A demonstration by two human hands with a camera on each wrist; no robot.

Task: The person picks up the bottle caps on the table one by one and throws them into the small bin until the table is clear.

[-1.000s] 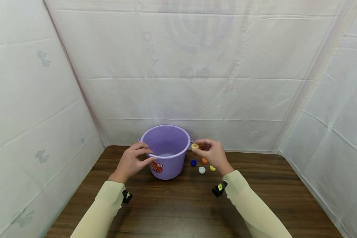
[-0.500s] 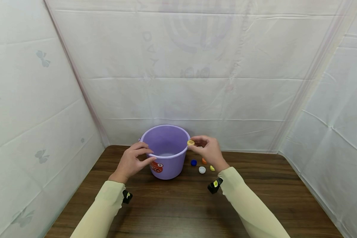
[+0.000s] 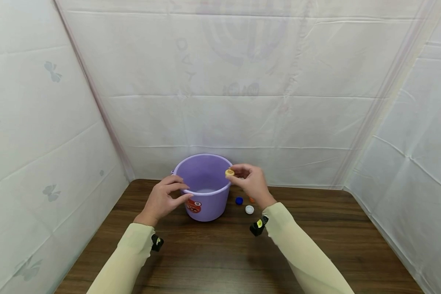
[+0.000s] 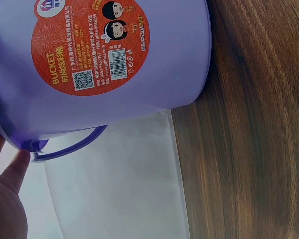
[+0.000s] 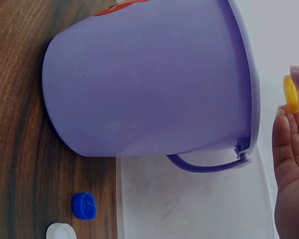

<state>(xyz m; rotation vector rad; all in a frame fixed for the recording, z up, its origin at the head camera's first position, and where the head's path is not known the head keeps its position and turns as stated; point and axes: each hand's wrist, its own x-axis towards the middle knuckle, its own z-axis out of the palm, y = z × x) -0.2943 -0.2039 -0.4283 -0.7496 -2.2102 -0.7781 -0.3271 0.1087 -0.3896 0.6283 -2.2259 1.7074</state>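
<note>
A purple bucket (image 3: 209, 206) stands upright on the table, with a round red label (image 4: 92, 47) facing the left wrist camera. My left hand (image 3: 162, 199) holds the bucket's near-left rim, thumb outside and fingers over the edge. Between the thumb and fingers of my right hand (image 3: 252, 182) is a yellow bottle cap (image 3: 229, 173). That hand is at the right side of the bucket's rim, with the cap just over it in the head view. The right wrist view shows the cap tilted, its hollow side partly visible, above the level of the rim.
Right of the bucket lie a blue cap (image 3: 239, 201), a white cap (image 3: 249, 210) and an orange cap (image 3: 251, 200) half hidden by my right hand. The bucket's handle (image 5: 204, 167) hangs behind it. White sheeting (image 3: 220, 81) walls the wooden table (image 3: 213, 257).
My right hand has moved left with the yellow cap, from beside the bucket to over its rim. My right arm now covers another yellow cap on the table. The left hand has stayed put.
</note>
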